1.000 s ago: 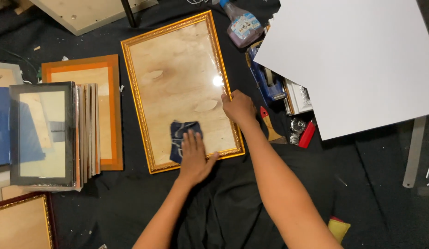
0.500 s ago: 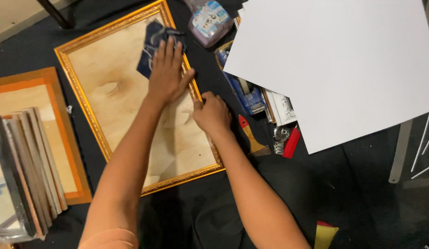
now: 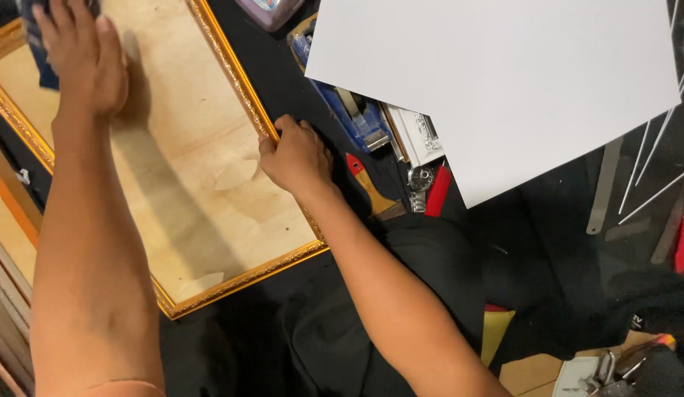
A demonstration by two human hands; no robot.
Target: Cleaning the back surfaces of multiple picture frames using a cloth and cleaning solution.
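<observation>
On the black cloth-covered work surface point(image 3: 445, 294), a gold-edged rectangular picture frame with a glazed tan panel point(image 3: 209, 191) lies flat while two hands work on it
Left hand point(image 3: 81, 62) presses flat, fingers spread, on a dark blue cloth point(image 3: 39, 66) at the frame's far end, wiping the glass; right hand point(image 3: 294, 156) curls its fingers shut over the frame's right rail, bracing it against sliding, beside a large white board point(image 3: 518, 88) and a wooden-handled red tool point(image 3: 371, 187)
</observation>
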